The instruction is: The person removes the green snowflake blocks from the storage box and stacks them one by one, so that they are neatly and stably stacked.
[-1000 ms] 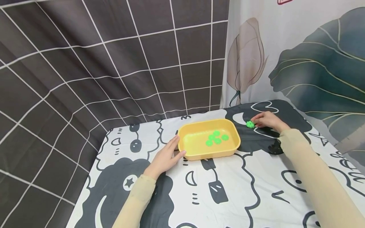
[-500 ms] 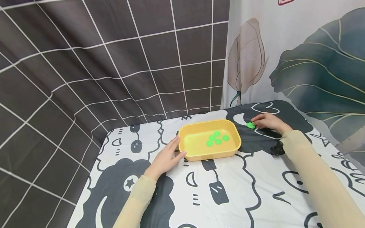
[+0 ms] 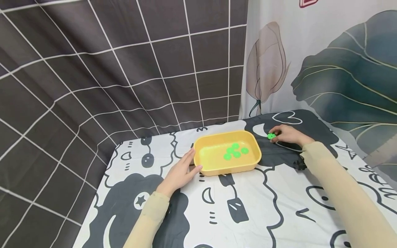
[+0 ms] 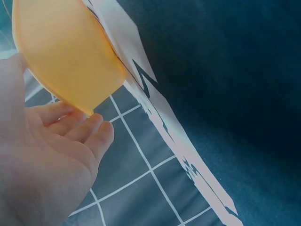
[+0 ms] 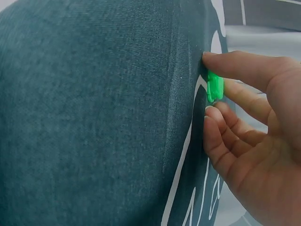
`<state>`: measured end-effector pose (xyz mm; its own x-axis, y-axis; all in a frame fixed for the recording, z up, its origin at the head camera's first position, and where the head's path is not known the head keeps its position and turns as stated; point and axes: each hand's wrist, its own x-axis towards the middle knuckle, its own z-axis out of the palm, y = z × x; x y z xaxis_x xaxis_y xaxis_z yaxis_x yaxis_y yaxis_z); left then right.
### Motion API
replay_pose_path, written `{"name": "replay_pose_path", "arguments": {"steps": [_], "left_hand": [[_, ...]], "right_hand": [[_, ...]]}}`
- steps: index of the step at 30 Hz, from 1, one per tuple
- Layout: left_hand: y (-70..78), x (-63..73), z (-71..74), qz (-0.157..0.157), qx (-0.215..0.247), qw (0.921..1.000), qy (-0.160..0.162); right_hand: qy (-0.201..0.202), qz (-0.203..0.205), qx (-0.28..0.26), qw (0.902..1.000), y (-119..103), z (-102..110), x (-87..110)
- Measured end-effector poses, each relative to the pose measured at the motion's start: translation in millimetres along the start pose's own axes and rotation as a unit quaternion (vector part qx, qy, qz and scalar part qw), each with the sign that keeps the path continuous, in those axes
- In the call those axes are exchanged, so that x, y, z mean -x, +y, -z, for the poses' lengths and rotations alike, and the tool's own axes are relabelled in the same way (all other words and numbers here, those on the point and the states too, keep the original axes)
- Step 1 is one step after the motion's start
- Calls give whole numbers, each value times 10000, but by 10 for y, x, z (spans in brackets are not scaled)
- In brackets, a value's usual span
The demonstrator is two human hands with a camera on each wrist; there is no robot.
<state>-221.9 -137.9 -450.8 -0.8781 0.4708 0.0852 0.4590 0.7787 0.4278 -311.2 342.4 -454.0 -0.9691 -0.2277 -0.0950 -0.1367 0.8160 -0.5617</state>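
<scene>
A yellow tray (image 3: 198,151) stands on the patterned cloth, with several flat green notched discs (image 3: 236,154) inside, toward its right half. My left hand (image 3: 178,174) rests against the tray's left end, thumb at the near corner and fingers along the end wall. The left wrist view shows its fingertips (image 4: 104,134) at the tray's outer edge (image 4: 70,61). To the right of the tray, my right hand (image 3: 288,133) pinches another green notched disc (image 3: 271,136) low at the cloth. From the right wrist, this disc (image 5: 215,88) appears edge-on, beside the thumb and fingers.
Black-and-white cartoon cloth (image 3: 232,224) covers the table. A dark gridded curtain (image 3: 149,69) hangs behind and at the left. A pale curtain with leaf and flower prints (image 3: 335,72) hangs at the back right.
The right-hand fingers have shifted slightly around the green disc, which stays in nearly the same spot. My left hand and the tray have kept their places.
</scene>
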Motion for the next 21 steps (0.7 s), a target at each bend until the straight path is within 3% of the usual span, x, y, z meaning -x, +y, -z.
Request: {"name": "replay_pose_path", "arguments": {"steps": [21], "left_hand": [[-10,-13,-6,-19,24,10000,38]], "right_hand": [[26,-144,-83,9999,12,-16,-24]]}}
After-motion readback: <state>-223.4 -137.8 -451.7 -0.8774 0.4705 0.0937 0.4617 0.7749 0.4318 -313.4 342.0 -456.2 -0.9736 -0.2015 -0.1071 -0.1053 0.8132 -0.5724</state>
